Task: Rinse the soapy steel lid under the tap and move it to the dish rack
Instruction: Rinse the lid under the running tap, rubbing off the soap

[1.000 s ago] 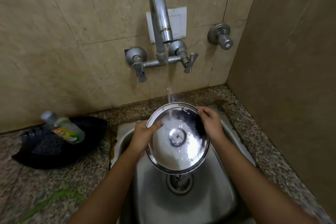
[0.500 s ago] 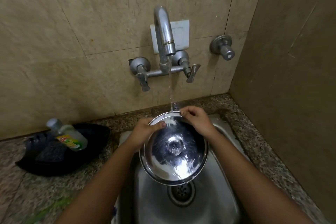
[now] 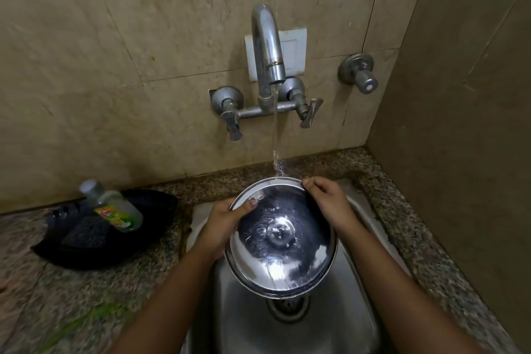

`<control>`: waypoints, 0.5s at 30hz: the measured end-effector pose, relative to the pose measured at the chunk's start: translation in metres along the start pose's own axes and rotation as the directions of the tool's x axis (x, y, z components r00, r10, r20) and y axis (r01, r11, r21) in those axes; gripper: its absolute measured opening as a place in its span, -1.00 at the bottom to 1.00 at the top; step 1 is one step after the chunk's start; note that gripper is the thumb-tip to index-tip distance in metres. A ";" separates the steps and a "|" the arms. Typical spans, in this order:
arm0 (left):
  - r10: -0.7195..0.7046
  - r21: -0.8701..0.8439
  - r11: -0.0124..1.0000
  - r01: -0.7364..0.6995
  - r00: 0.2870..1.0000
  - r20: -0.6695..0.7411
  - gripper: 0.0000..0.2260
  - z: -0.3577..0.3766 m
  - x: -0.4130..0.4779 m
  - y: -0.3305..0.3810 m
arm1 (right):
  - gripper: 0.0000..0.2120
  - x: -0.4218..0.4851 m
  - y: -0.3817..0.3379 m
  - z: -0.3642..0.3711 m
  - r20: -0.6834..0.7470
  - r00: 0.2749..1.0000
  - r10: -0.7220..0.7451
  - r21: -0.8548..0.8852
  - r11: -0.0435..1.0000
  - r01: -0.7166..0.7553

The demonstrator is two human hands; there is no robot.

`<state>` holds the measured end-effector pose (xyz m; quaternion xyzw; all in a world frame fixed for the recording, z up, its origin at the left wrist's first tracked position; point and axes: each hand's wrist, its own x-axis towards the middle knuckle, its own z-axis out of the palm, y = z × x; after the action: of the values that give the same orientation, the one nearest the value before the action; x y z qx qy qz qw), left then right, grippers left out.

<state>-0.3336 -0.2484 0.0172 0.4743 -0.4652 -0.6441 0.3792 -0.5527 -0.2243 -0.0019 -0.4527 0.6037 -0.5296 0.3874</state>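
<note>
You held the lid [image 3: 280, 238] tilted over the sink [image 3: 353, 310], its far rim under the tap [image 3: 267, 49] stream, left hand [image 3: 222, 223] and right hand [image 3: 327, 200] clamped on its upper edges.

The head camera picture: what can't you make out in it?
- Dish rack: nowhere in the head view, outside the frame.
- Label on the bottle: too small to read.
- Sink drain: partly hidden behind the steel lid.
- Left hand fingers: behind the lid, only the thumb shows.
- Near counter: blurred.
</note>
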 end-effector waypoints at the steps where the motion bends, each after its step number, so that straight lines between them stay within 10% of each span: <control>1: -0.009 -0.008 1.000 0.009 1.000 -0.006 -0.93 -0.003 0.001 -0.003 | -0.74 -0.001 0.000 0.001 0.000 1.000 -0.021 0.011 1.000 0.021; 9: -0.058 0.303 0.953 -0.007 0.977 0.206 -0.86 -0.002 0.024 0.024 | -0.69 0.024 -0.025 0.024 0.241 0.970 0.018 -0.092 0.996 0.004; 15: 0.085 0.256 0.956 -0.143 0.971 0.225 -0.84 0.002 0.031 0.019 | -0.81 0.029 -0.043 0.046 0.441 0.874 -0.204 -0.529 0.728 0.436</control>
<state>-0.3425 -0.2818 0.0272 0.4226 -0.6129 -0.5986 0.2958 -0.5113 -0.2663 0.0347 -0.7393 0.5737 -0.2740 0.2219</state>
